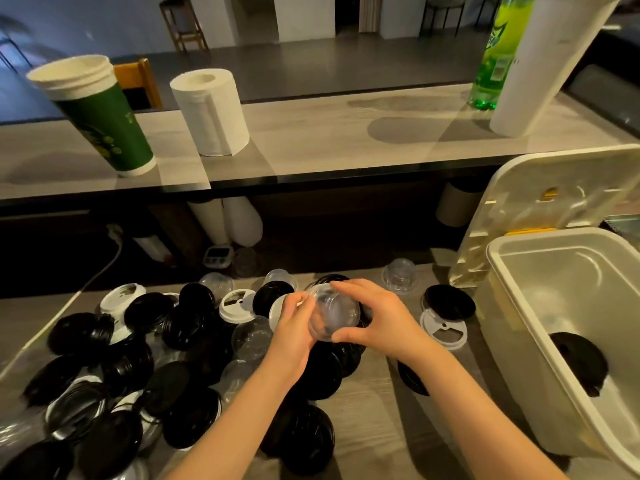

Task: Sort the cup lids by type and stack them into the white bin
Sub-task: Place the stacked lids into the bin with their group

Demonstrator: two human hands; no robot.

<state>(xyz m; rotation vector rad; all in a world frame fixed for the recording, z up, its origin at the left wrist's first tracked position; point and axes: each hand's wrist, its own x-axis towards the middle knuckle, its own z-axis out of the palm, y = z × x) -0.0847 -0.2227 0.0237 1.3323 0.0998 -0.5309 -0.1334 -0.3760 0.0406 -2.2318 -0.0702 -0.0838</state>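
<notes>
clear dome lids gathered between both hands

both hands meet over the pile of loose lids (180, 344), to the left of the white bin (568, 327). the left hand (294, 327) and right hand (377, 317) each close a narrow grip on the clear dome lid (332, 313), fingers curled on opposite edges; whether it is one lid or a few nested together is hard to tell through the plastic. the bin stands open on the tabletop (374, 393), its hinged cover (540, 199) tipped up behind it, and a stack of black lids (578, 362) already lies on its floor.

to do this step well, i would press the domes together squarely so the rims seat evenly, holding by the rims rather than the thin crowns, which likely dent easily. then carry the stack across to the bin and set it apart from the black ones, so the types stay separate. other clear domes (400, 280) lie just left of the bin.
</notes>
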